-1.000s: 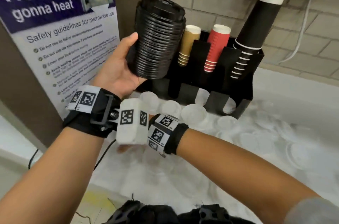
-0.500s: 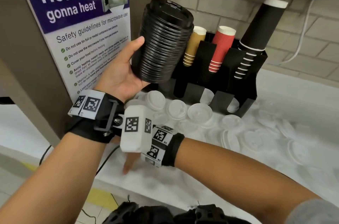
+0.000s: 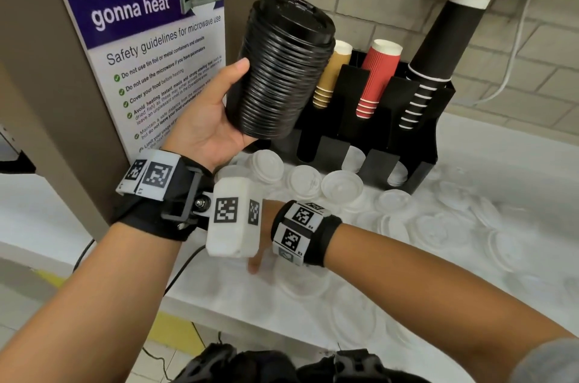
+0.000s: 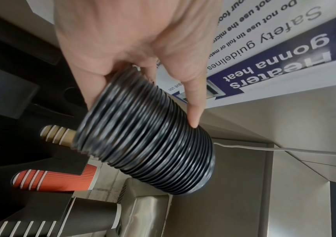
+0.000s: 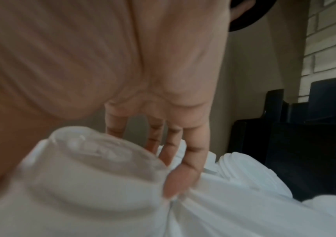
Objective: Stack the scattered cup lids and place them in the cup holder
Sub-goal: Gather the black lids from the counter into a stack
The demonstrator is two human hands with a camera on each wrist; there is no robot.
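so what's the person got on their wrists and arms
Each wrist has a black strap carrying white tiles printed with black square markers. The left hand wrist also bears a white marker-printed box on a black bracket. The right hand arm shows a grey sleeve edge; forearms are otherwise bare.

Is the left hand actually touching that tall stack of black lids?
Touching. In the left wrist view the left hand grips the black lid stack, its thumb pressed against the side.
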